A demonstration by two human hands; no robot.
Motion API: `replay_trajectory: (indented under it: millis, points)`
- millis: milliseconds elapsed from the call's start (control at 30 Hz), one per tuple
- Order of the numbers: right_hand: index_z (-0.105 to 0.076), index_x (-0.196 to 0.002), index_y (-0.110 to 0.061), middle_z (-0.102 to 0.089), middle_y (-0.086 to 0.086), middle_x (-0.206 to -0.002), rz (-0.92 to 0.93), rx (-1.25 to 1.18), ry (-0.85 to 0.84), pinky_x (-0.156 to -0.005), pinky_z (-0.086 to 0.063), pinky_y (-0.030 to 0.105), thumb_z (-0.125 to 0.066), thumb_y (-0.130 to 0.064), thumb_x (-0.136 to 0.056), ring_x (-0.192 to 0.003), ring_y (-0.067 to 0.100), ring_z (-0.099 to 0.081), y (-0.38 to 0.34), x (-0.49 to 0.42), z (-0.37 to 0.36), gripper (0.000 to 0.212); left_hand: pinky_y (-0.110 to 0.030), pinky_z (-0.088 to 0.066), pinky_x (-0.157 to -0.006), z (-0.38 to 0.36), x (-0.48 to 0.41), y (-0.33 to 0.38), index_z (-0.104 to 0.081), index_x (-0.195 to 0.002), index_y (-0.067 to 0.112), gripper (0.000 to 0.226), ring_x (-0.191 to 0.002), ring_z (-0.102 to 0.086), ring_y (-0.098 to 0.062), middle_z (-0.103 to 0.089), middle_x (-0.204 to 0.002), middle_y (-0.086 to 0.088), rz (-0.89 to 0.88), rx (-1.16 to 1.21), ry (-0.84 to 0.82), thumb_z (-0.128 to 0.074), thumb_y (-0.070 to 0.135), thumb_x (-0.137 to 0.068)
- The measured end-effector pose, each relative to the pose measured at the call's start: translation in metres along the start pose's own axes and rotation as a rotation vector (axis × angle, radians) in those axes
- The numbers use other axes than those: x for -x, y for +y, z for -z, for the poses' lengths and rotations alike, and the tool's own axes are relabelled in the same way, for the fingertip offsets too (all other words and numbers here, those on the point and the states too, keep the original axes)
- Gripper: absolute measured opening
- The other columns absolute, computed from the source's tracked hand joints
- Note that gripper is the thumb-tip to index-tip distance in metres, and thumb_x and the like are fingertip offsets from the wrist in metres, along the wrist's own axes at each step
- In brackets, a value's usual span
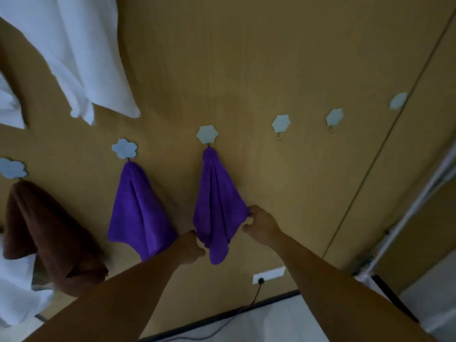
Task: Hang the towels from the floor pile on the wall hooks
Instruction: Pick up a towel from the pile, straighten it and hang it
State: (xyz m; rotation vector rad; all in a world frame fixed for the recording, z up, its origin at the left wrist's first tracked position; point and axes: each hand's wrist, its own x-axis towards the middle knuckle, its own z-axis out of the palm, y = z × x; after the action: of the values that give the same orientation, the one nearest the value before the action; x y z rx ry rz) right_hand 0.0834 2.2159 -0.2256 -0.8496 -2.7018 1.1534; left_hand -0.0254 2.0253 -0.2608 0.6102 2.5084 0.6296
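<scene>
A purple towel [218, 206] hangs from a pale flower-shaped hook [207, 135] on the tan wall. My right hand [261, 224] pinches its right edge. My left hand [188, 246] grips its lower left edge. To the left, a second purple towel [138, 213] hangs from another hook [124, 148]. A brown towel [47, 233] hangs from the hook at the far left [12, 168]. Three hooks to the right are bare: one [280, 124], another [334, 117] and the last [398, 101].
White towels [81, 58] hang higher on the wall at upper left. White cloth [14, 287] shows at lower left. A wall socket [269, 274] with a dark cable sits low on the wall. A metal rail [407, 218] runs along the right.
</scene>
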Motion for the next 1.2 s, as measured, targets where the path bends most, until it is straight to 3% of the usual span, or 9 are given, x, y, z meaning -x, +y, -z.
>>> replay_trajectory:
  millis: [67, 100, 200, 300, 567, 833, 1033, 1133, 1200]
  points:
    - [-0.045, -0.138, -0.011, -0.053, 0.008, -0.136, -0.066, 0.01, 0.02, -0.096, -0.04, 0.025, -0.067, -0.018, -0.084, -0.122, 0.024, -0.052, 0.007, 0.018, -0.003, 0.059, -0.022, -0.044, -0.072, -0.004, 0.001, -0.003, -0.05, -0.106, 0.024, 0.028, -0.084, -0.054, -0.016, -0.051, -0.106, -0.007, -0.081, -0.08, -0.104, -0.067, 0.015, -0.085]
    - [-0.041, -0.141, -0.011, -0.05, 0.007, -0.14, -0.104, 0.007, 0.034, -0.098, -0.039, 0.024, -0.067, -0.018, -0.085, -0.125, 0.023, -0.05, 0.01, 0.028, -0.005, 0.062, -0.021, -0.043, -0.078, -0.006, 0.002, -0.002, -0.051, -0.111, 0.029, 0.029, -0.094, -0.056, -0.017, -0.053, -0.112, -0.007, -0.133, -0.136, -0.153, -0.065, 0.02, -0.088]
    - [-0.039, -0.144, -0.012, -0.046, 0.006, -0.144, -0.223, -0.011, 0.102, -0.097, -0.035, 0.019, -0.066, -0.02, -0.087, -0.128, 0.022, -0.048, 0.016, 0.064, -0.017, 0.064, -0.028, -0.04, -0.096, -0.01, 0.009, 0.001, -0.046, -0.135, 0.011, 0.052, -0.121, -0.052, -0.025, -0.053, -0.134, -0.01, -0.253, -0.299, -0.214, -0.062, 0.031, -0.089]
    - [-0.038, -0.145, -0.013, -0.045, 0.006, -0.144, -0.318, -0.022, 0.165, -0.095, -0.037, 0.02, -0.065, -0.022, -0.088, -0.125, 0.023, -0.05, 0.022, 0.11, -0.032, 0.064, -0.027, -0.042, -0.088, -0.026, 0.024, 0.001, -0.044, -0.13, 0.012, 0.053, -0.115, -0.056, -0.028, -0.055, -0.131, -0.013, -0.348, -0.335, -0.285, -0.063, 0.037, -0.086]
    - [-0.043, -0.142, -0.019, -0.043, 0.007, -0.145, -0.637, -0.067, 0.368, -0.103, -0.04, 0.034, -0.064, -0.026, -0.088, -0.13, 0.026, -0.045, 0.068, 0.295, -0.064, 0.059, -0.026, -0.039, -0.099, -0.105, 0.116, 0.04, -0.037, -0.141, 0.01, 0.066, -0.123, -0.048, -0.024, -0.045, -0.141, -0.009, -0.735, -0.508, -0.579, -0.064, 0.035, -0.085]
    - [-0.053, -0.134, -0.026, -0.046, 0.008, -0.139, -1.032, -0.141, 0.621, -0.096, -0.043, 0.033, -0.062, -0.025, -0.087, -0.122, 0.027, -0.051, 0.113, 0.544, -0.106, 0.048, -0.031, -0.045, -0.087, -0.218, 0.287, 0.077, -0.028, -0.146, 0.016, 0.074, -0.117, -0.051, -0.027, -0.043, -0.143, -0.01, -1.045, -0.771, -0.774, -0.062, 0.039, -0.084]
    - [-0.056, -0.132, -0.026, -0.048, 0.01, -0.134, -1.277, -0.28, 0.758, -0.094, -0.044, 0.03, -0.061, -0.022, -0.086, -0.116, 0.027, -0.055, 0.109, 0.727, -0.164, 0.047, -0.036, -0.045, -0.096, -0.294, 0.45, 0.056, -0.029, -0.146, 0.018, 0.07, -0.124, -0.046, -0.029, -0.036, -0.148, -0.008, -1.215, -0.94, -0.947, -0.061, 0.036, -0.086]
    - [-0.057, -0.13, -0.025, -0.05, 0.009, -0.133, -1.371, -0.343, 0.817, -0.085, -0.043, 0.025, -0.061, -0.018, -0.084, -0.098, 0.022, -0.062, 0.105, 0.797, -0.19, 0.046, -0.04, -0.044, -0.1, -0.324, 0.522, 0.04, -0.03, -0.146, 0.017, 0.07, -0.124, -0.046, -0.03, -0.036, -0.148, -0.008, -1.319, -0.977, -1.006, -0.061, 0.036, -0.086]
    - [-0.057, -0.131, -0.024, -0.05, 0.01, -0.133, -1.411, -0.372, 0.852, -0.09, -0.045, 0.027, -0.061, -0.019, -0.084, -0.106, 0.024, -0.06, 0.106, 0.833, -0.205, 0.047, -0.04, -0.042, -0.102, -0.343, 0.561, 0.031, -0.03, -0.146, 0.017, 0.07, -0.126, -0.045, -0.03, -0.036, -0.148, -0.008, -1.391, -0.994, -1.033, -0.061, 0.036, -0.086]
